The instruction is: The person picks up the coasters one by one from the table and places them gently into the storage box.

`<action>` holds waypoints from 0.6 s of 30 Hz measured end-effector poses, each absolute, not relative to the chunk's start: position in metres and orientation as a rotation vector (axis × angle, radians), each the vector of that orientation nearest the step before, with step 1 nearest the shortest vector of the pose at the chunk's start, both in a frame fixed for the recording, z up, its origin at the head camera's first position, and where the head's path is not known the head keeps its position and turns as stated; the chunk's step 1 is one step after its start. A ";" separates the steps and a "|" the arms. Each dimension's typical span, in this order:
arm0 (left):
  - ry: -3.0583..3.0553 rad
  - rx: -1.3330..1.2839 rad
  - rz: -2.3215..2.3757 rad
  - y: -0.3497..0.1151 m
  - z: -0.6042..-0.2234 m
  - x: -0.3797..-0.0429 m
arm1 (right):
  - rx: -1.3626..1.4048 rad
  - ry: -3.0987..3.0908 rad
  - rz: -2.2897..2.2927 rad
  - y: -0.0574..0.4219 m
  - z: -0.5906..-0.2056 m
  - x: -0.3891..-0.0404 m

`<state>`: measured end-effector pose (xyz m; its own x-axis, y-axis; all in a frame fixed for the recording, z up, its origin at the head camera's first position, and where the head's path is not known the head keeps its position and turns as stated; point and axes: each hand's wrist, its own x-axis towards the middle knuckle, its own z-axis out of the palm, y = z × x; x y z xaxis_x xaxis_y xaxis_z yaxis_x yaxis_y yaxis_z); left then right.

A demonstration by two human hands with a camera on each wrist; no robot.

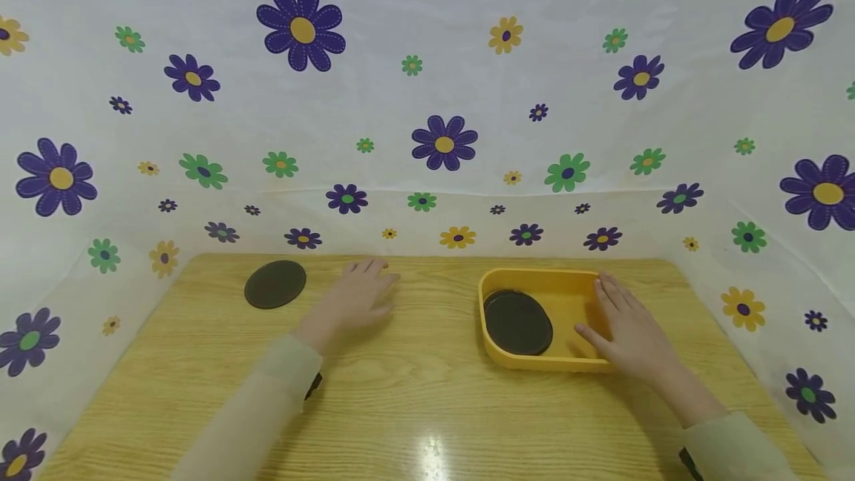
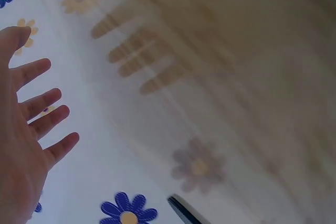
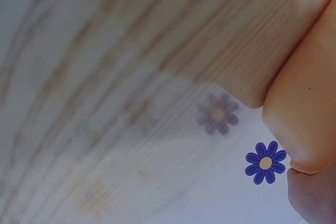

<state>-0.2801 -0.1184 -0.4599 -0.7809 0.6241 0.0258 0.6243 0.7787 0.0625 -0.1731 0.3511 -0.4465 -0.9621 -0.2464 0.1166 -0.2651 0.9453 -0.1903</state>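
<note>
A flat black disc [image 1: 275, 284] lies on the wooden table at the left. To its right my left hand [image 1: 354, 295] hovers low over the tabletop with fingers spread and nothing held; the left wrist view shows its fingers [image 2: 39, 109] apart. An orange-yellow tray [image 1: 544, 364] with rounded corners stands right of centre. Inside, at its left end, lies a black disc [image 1: 518, 323], with another edge showing along its left side. My right hand [image 1: 631, 332] rests on the tray's right rim, fingers extended along the far corner, thumb over the inside.
The wooden tabletop [image 1: 401, 392] runs back to a white cloth [image 1: 374, 102] printed with purple, green and yellow flowers. This cloth closes in the back and both sides. A dark strap part [image 1: 312, 386] shows at the left cuff.
</note>
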 end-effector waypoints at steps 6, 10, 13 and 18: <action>-2.938 -0.986 -0.170 -0.149 -0.466 -0.279 | 0.396 -3.006 0.316 0.350 -0.446 -0.172; -2.942 -0.929 -0.126 -0.166 -0.468 -0.279 | 0.395 -3.005 0.322 0.350 -0.446 -0.172; -2.965 -0.891 -0.066 -0.178 -0.469 -0.280 | 0.394 -3.009 0.320 0.349 -0.446 -0.173; -2.975 -0.857 -0.040 -0.192 -0.472 -0.281 | 0.397 -2.998 0.317 0.348 -0.445 -0.172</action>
<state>-0.2807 -0.1921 -0.4716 -0.8459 0.5310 0.0507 0.5321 0.8466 0.0121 -0.1723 0.3483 -0.4449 -0.9609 -0.2464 0.1264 -0.2674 0.9442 -0.1921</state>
